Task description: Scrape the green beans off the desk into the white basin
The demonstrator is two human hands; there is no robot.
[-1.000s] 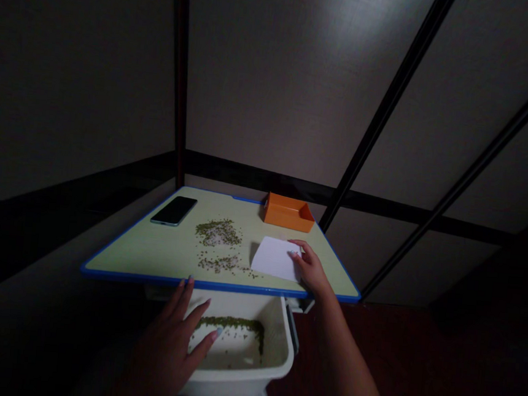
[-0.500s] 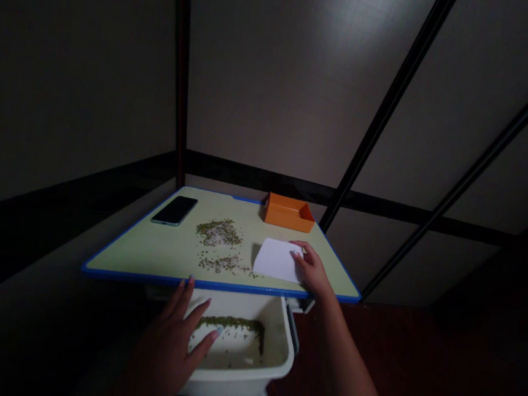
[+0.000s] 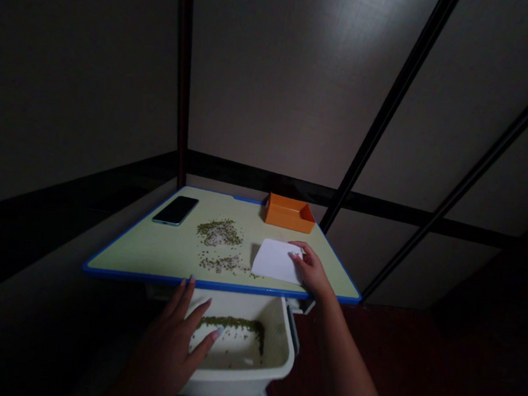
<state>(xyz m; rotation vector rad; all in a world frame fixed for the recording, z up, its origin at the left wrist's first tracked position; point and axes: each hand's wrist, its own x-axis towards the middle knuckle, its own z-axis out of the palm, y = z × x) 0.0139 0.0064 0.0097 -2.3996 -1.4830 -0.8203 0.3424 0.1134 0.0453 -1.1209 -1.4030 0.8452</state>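
Note:
My right hand [image 3: 312, 270] grips the right edge of a white card [image 3: 277, 261] that stands on the pale green table [image 3: 157, 251], just right of scattered small green grains [image 3: 220, 243]. My left hand [image 3: 172, 344] rests spread over the left rim of a white bin [image 3: 271, 371] held under the table's front edge. The bin holds a layer of the same green grains [image 3: 232, 326].
A dark phone [image 3: 175, 210] lies at the table's far left. An orange tray [image 3: 289, 212] sits at the far right corner. The table has a blue rim [image 3: 146, 277]. Grey wall panels with dark bars stand behind. The room is dim.

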